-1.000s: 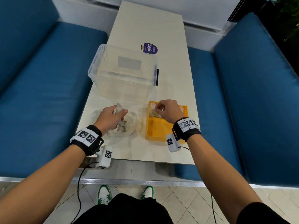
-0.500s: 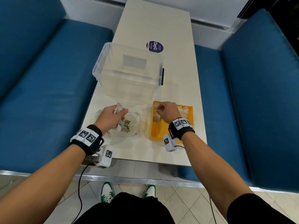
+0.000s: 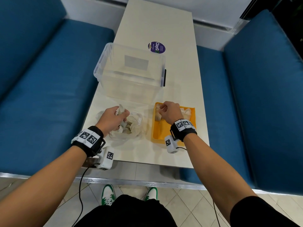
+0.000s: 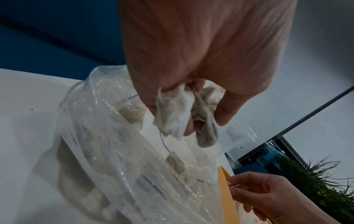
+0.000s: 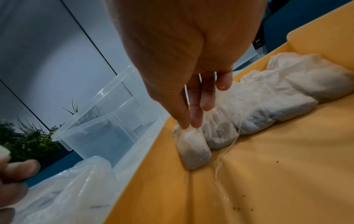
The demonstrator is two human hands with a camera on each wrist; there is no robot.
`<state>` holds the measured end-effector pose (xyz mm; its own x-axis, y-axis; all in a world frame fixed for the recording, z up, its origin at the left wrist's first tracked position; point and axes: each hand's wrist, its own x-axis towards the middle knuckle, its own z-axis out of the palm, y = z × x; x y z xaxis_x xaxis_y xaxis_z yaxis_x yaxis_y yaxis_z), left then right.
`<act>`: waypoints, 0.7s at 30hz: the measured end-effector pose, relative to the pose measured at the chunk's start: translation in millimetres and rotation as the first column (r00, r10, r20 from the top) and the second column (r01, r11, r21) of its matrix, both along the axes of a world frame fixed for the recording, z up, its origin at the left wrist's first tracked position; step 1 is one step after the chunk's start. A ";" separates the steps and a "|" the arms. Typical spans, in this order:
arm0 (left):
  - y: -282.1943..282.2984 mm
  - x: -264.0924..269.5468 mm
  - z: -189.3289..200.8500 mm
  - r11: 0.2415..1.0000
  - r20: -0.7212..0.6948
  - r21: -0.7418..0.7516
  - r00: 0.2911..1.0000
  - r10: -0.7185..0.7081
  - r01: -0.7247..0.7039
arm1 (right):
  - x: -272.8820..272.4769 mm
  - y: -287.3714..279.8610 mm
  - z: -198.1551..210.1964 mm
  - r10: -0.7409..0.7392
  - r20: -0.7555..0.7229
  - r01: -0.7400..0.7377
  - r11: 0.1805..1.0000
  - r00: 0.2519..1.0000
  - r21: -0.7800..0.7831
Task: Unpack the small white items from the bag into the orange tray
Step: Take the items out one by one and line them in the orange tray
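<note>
My right hand (image 3: 164, 110) is over the far left corner of the orange tray (image 3: 158, 136). Its thumb and fingers (image 5: 191, 125) pinch the top of a small white sachet (image 5: 193, 150) that stands on the tray floor (image 5: 277, 181). Behind it, several more white sachets (image 5: 268, 103) lie in a row along the far wall. My left hand (image 3: 114, 118) grips a crumpled bunch of white sachets (image 4: 172, 119) just above the mouth of the clear plastic bag (image 4: 114, 151). More sachets (image 4: 175, 163) lie inside the bag (image 3: 134, 130), left of the tray.
A clear plastic bin (image 3: 131, 71) stands just beyond the bag and the tray, with a purple sticker (image 3: 156, 47) on the table behind it. Blue bench seats (image 3: 41, 79) flank the narrow white table (image 3: 180, 79). Loose threads (image 5: 226, 151) trail across the tray floor.
My right hand has shifted a little towards the tray's left side with the sachet. The left hand has kept its grip at the bag.
</note>
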<state>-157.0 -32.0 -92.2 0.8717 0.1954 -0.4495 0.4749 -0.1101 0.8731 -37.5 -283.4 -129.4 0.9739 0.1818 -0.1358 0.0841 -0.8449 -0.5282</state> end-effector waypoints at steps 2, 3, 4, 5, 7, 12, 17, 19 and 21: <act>-1.2 0.5 3.4 1.000 -0.024 -0.030 1.000 0.008 -0.009 | -1.6 -0.6 1.9 -0.013 0.007 0.013 1.000 1.000 0.006; -1.7 1.2 4.4 0.999 -0.036 -0.044 0.999 0.013 -0.015 | -2.3 -0.8 2.6 -0.027 0.015 0.027 1.000 1.000 0.016; -1.9 1.9 5.2 0.998 -0.048 -0.057 0.999 0.016 -0.018 | -3.1 -1.4 3.3 -0.042 0.028 0.041 0.999 0.999 0.031; -2.3 2.3 6.1 0.997 -0.054 -0.077 0.998 0.016 -0.021 | -4.0 -2.2 4.1 -0.060 0.045 0.058 0.997 0.997 0.043; -3.3 2.9 6.0 0.993 -0.042 -0.114 0.999 0.013 -0.018 | -6.9 -3.2 8.9 -0.081 0.078 0.075 0.994 0.994 0.077; -8.9 0.9 3.3 0.993 0.032 -0.092 0.997 -0.076 0.079 | -22.9 15.7 31.6 0.000 0.170 -0.046 0.963 0.985 0.267; -18.4 -0.3 7.4 0.987 0.077 -0.064 0.987 -0.141 0.146 | -44.0 52.4 61.7 0.263 0.065 -0.268 0.890 0.963 0.369; -20.1 -1.0 8.7 0.985 0.104 -0.033 0.981 -0.166 0.171 | -48.1 61.7 65.6 0.281 0.019 -0.268 0.890 0.959 0.369; -20.8 -1.4 10.0 0.983 0.123 0.012 0.975 -0.184 0.184 | -50.0 67.2 64.4 0.284 0.044 -0.282 0.899 0.958 0.334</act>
<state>-158.4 -52.8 -82.2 0.9413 0.0266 -0.3364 0.3353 -0.1860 0.9236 -87.5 -216.2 -65.0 0.8742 0.4849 -0.0244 0.2893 -0.5606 -0.7759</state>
